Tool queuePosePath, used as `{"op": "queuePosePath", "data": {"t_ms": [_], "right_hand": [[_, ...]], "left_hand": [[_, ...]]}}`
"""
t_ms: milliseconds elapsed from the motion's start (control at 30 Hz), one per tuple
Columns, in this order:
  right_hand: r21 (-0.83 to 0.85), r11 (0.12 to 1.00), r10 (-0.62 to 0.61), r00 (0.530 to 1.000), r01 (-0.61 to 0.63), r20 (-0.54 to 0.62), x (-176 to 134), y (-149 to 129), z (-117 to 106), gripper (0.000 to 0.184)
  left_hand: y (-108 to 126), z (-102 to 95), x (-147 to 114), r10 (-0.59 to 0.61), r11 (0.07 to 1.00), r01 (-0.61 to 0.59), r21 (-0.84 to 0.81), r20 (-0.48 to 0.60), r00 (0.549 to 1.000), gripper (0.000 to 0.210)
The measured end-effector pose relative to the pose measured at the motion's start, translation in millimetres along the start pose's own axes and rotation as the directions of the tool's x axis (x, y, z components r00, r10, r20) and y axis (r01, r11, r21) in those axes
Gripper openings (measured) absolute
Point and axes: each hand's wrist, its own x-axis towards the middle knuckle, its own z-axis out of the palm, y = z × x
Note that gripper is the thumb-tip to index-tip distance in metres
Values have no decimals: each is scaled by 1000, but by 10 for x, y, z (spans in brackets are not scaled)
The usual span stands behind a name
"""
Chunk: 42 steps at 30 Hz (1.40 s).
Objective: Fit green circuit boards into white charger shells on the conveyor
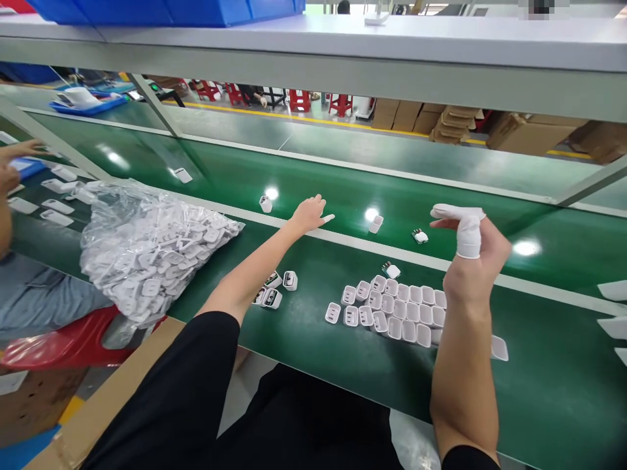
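My left hand (309, 215) is over the far green belt, fingers stretched forward and a white cot on one fingertip. Nothing shows in it. My right hand (473, 232) is raised at the right with white coverings on its fingers and thumb. Its fingers reach out to the left, and no object is visible in them. Near it on the belt lies a small circuit board with a white block (420, 236), and a similar board (391, 270) is closer to me. Rows of small white plastic housings (400, 308) stand between my forearms, partly hidden by the right one.
A clear bag of white plastic parts (157, 254) lies at the left. Several housings with parts inside (272, 297) sit beside my left forearm. Single housings (376, 224) are on the far belt. A shelf (343, 49) crosses overhead. Another person's hand (19, 153) is at far left.
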Motion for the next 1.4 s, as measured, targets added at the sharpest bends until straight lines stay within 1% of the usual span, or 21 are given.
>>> {"op": "queuePosePath", "data": {"t_ms": [67, 133, 200, 267, 333, 400, 433, 500, 533, 567, 600, 633, 733, 833, 900, 967, 1067, 1167, 1233, 1300, 1400], "right_hand": [[-9, 1000, -22, 999, 22, -24, 10, -9, -20, 43], [-10, 999, -43, 998, 42, -40, 15, -22, -33, 43], [-9, 999, -51, 997, 51, -52, 23, -43, -48, 42], [-28, 999, -39, 999, 39, -33, 37, -62, -79, 41], [-116, 993, 9, 998, -1, 70, 50, -56, -132, 36], [-317, 947, 129, 959, -44, 251, 49, 7, -204, 27], [-458, 888, 228, 908, -46, 352, 40, 69, -239, 24], [-712, 702, 469, 738, 21, 485, 0, 262, -294, 22], [-792, 607, 580, 640, 74, 504, -29, 385, -307, 21], [-834, 538, 660, 557, 118, 504, -63, 519, -310, 19], [-855, 497, 710, 498, 145, 497, -99, 656, -301, 17], [-866, 475, 742, 457, 159, 491, -135, 789, -284, 16], [-874, 454, 784, 388, 172, 484, -221, 1111, -193, 19], [-873, 457, 790, 373, 171, 486, -258, 1300, -101, 33], [-877, 454, 785, 394, 161, 478, -256, 1371, -75, 50], [-882, 449, 779, 419, 147, 466, -235, 1410, -97, 61], [-861, 489, 754, 428, 142, 499, -185, 1416, -202, 56], [-783, 603, 695, 381, 151, 609, -156, 1395, -282, 52], [-729, 669, 658, 343, 143, 671, -160, 1391, -276, 49], [-696, 708, 635, 321, 122, 702, -170, 1405, -232, 44], [-675, 735, 622, 330, 68, 710, -172, 1444, -152, 28]], "left_hand": [[120, -16, 26, -16, 1000, 15, -7, -52, 999, 29], [335, 69, 59, -22, 999, 19, -44, -86, 996, 30], [614, 265, 93, -33, 994, 25, -111, -74, 997, 30], [894, 525, 127, -66, 979, 57, -195, -37, 997, 39], [1106, 770, 167, -120, 953, 113, -281, -9, 993, 45], [1209, 943, 213, -176, 916, 163, -367, -1, 984, 39], [1221, 994, 235, -197, 894, 178, -412, -2, 980, 33], [1191, 1033, 272, -221, 841, 187, -508, -7, 975, 24], [1163, 1026, 281, -226, 809, 183, -558, -9, 974, 21], [1135, 1008, 282, -227, 774, 174, -609, -10, 974, 20], [1110, 980, 271, -225, 735, 161, -658, -12, 974, 20], [1092, 945, 246, -220, 695, 147, -704, -14, 975, 21], [1069, 821, 79, -206, 584, 108, -804, -18, 978, 33], [1047, 700, -221, -179, 482, 66, -874, -24, 984, 38], [1013, 648, -458, -144, 434, 60, -899, -3, 990, 38], [966, 640, -689, -103, 430, 97, -897, 58, 993, 40], [890, 713, -966, -72, 455, 164, -875, 147, 986, 46], [833, 836, -1132, -68, 459, 188, -868, 177, 982, 54], [816, 904, -1199, -57, 465, 198, -863, 194, 979, 54], [820, 942, -1248, -37, 470, 201, -860, 209, 977, 50], [868, 946, -1313, -12, 466, 191, -864, 210, 978, 52]]}}
